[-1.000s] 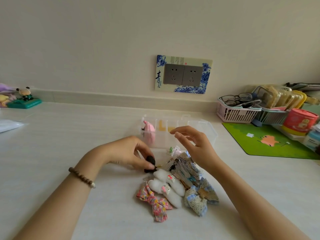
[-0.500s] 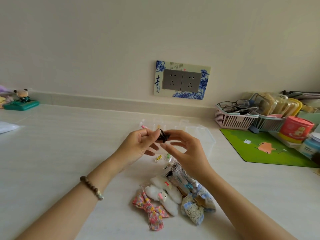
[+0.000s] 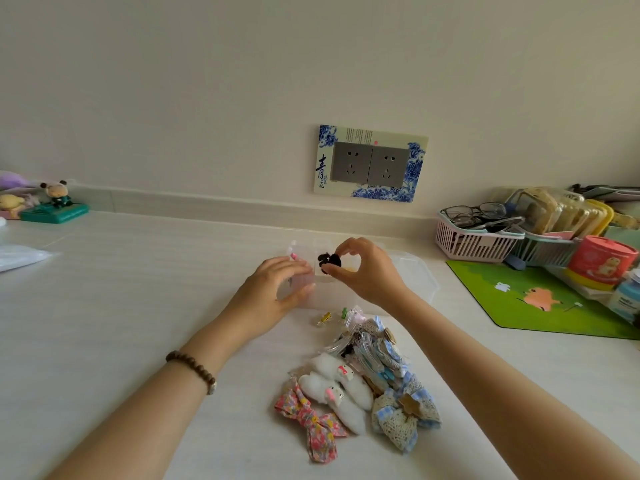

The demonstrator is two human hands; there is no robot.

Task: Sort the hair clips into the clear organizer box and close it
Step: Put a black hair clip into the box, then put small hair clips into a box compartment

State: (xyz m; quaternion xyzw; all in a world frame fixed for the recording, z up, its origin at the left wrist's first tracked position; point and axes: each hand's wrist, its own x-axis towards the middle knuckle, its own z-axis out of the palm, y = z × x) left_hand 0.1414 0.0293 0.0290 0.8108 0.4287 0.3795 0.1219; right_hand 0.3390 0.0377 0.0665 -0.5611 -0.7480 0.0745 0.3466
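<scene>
A small black hair clip (image 3: 329, 262) is pinched between thumb and fingers of my right hand (image 3: 363, 271), held above the clear organizer box (image 3: 415, 275), which lies open on the white counter. My left hand (image 3: 273, 296) hovers beside it with fingers spread and holds nothing; it covers the box's left part. A pink clip (image 3: 293, 256) shows inside the box behind that hand. Nearer to me lies a pile of clips: a floral bow (image 3: 311, 424), two white fluffy clips (image 3: 341, 389), lace and blue checked bows (image 3: 405, 414), clear snap clips (image 3: 363, 344) and two tiny claw clips (image 3: 334, 315).
A green mat (image 3: 540, 299) lies to the right, with baskets (image 3: 474, 240) holding glasses, containers and a red tin (image 3: 601, 259) behind it. Small figurines (image 3: 52, 202) stand at the far left and a plastic bag (image 3: 17, 254) lies at the left edge. A wall socket (image 3: 370, 164) is straight ahead.
My left hand picked the black clip off the counter, raised it and passed it to my right hand. The right hand now holds it alone over the box; the left has opened.
</scene>
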